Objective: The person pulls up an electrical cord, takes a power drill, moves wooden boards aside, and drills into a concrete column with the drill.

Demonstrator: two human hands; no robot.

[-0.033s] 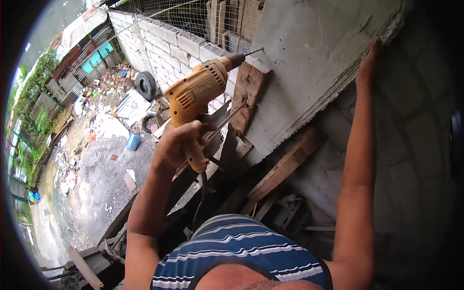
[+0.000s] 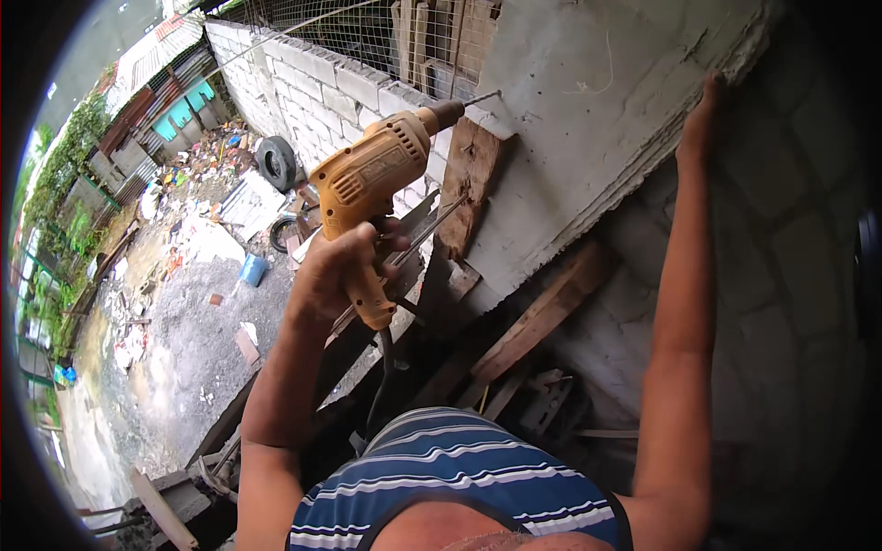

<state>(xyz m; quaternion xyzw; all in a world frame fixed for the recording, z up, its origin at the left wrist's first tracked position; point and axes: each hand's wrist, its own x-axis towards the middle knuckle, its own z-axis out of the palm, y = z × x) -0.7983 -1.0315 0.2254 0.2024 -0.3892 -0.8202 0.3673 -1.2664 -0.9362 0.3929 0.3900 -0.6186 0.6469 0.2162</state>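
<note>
My left hand (image 2: pixel 335 275) is closed around the handle of a tan power drill (image 2: pixel 372 174). The drill points up and to the right. Its long thin bit (image 2: pixel 482 97) ends at or just before the grey concrete wall panel (image 2: pixel 588 119); from here I cannot tell whether it touches. Some fingers lie near the trigger, and a dark cord (image 2: pixel 384 354) hangs from the handle's base. At the far right, my right hand (image 2: pixel 700 119) rests against the panel's rough edge, seen edge-on with its fingers mostly hidden.
A wooden block (image 2: pixel 473 179) stands against the panel behind the drill, and a thin rod (image 2: pixel 441 225) juts out below it. A timber beam (image 2: pixel 542 312) slants underneath. Down at left lie a gravel heap (image 2: pixel 184 312), a tyre (image 2: pixel 276 163) and scattered rubbish beside a block wall (image 2: pixel 303 87).
The drill has shifted very slightly to the left. My left hand's fingers at the trigger have moved a little; my right arm keeps its place.
</note>
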